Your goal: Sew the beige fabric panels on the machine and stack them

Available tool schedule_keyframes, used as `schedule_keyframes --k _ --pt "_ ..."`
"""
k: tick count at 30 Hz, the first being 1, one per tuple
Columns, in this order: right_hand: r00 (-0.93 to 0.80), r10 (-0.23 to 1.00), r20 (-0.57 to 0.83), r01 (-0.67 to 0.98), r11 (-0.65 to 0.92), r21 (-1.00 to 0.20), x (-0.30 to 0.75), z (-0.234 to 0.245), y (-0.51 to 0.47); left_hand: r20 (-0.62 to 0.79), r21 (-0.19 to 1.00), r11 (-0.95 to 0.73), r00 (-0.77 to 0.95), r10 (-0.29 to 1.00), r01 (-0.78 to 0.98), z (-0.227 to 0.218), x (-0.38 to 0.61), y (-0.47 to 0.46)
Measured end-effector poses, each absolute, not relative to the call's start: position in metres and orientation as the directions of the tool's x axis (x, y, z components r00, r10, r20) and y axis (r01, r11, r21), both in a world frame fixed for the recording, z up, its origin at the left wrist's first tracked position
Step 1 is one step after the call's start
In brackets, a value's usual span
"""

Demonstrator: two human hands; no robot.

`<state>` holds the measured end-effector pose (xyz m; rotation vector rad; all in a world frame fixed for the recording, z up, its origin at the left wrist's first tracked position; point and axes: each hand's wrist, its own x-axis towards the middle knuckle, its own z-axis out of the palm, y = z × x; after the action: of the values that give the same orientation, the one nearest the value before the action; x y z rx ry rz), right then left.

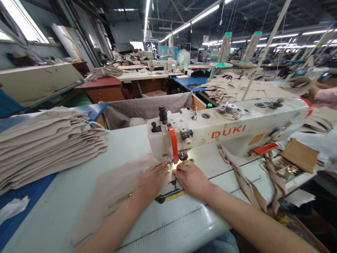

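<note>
A white sewing machine [229,131] marked DUKI stands on the pale table [79,182]. A beige fabric piece [116,189] lies flat under its needle area. My left hand [151,181] rests flat on the fabric just left of the presser foot, fingers stretched toward the needle. My right hand [192,179] lies on the table just right of the needle, fingers flat and pointing at it, with a small beige thimble-like thing at a fingertip. Both hands press down and hold nothing.
A tall stack of beige fabric pieces [47,144] sits at the left on a blue surface. Beige strips [247,186] hang by the machine's right end. A cloth bin [147,109] stands behind the table. More tables and fabric piles fill the hall.
</note>
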<state>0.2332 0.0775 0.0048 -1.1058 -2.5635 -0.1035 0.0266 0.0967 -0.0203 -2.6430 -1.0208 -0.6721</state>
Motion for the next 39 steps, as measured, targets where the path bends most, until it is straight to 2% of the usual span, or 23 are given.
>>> schedule_keyframes --k 6,8,10,13,16,18,20,22,26,30,33,36,39 --pt "-0.644 0.662 0.383 0.695 0.716 -0.07 0.237 0.002 0.074 0.552 -0.078 -0.706 0.621 0.557 0.704 -0.009 0.025 0.086" --pt "-0.641 0.642 0.42 0.68 0.729 -0.078 0.238 -0.001 0.071 0.586 -0.053 -0.681 0.575 0.571 0.73 -0.009 0.015 0.069" --pt "-0.63 0.616 0.472 0.656 0.748 -0.1 0.24 -0.004 0.07 0.628 0.014 -0.649 0.498 0.597 0.761 -0.008 0.0 0.045" --pt "-0.619 0.58 0.53 0.613 0.778 -0.136 0.242 -0.006 0.069 0.625 0.184 -0.553 0.338 0.704 0.813 0.0 -0.023 0.007" --pt "-0.665 0.558 0.497 0.564 0.811 -0.156 0.24 -0.004 0.065 0.516 0.336 -0.395 0.183 0.837 0.855 0.014 -0.042 -0.015" --pt "-0.708 0.545 0.45 0.524 0.832 -0.184 0.236 0.0 0.06 0.436 0.375 -0.315 0.134 0.89 0.872 0.021 -0.053 -0.019" --pt "-0.744 0.53 0.408 0.483 0.848 -0.219 0.23 0.006 0.054 0.338 0.36 -0.248 0.122 0.933 0.9 0.022 -0.062 -0.018" --pt "-0.768 0.517 0.377 0.454 0.856 -0.248 0.225 0.01 0.046 0.215 0.291 -0.206 0.146 0.966 0.934 0.021 -0.069 -0.017" --pt "-0.784 0.513 0.35 0.435 0.856 -0.279 0.217 0.013 0.036 0.027 0.161 -0.265 0.264 0.964 0.951 0.017 -0.083 -0.022" --pt "-0.746 0.545 0.384 0.45 0.836 -0.313 0.214 0.007 0.033 -0.013 0.116 -0.284 0.287 0.958 0.952 0.018 -0.088 -0.027" --pt "-0.687 0.619 0.381 0.521 0.785 -0.334 0.209 0.006 0.033 -0.046 0.07 -0.284 0.287 0.957 0.956 0.019 -0.082 -0.028" --pt "-0.626 0.722 0.295 0.662 0.692 -0.288 0.197 0.013 0.036 -0.079 0.046 -0.281 0.284 0.956 0.959 0.019 -0.074 -0.029" --pt "-0.629 0.754 0.186 0.728 0.656 -0.199 0.182 0.02 0.042 -0.103 0.065 -0.28 0.286 0.953 0.958 0.019 -0.07 -0.03"
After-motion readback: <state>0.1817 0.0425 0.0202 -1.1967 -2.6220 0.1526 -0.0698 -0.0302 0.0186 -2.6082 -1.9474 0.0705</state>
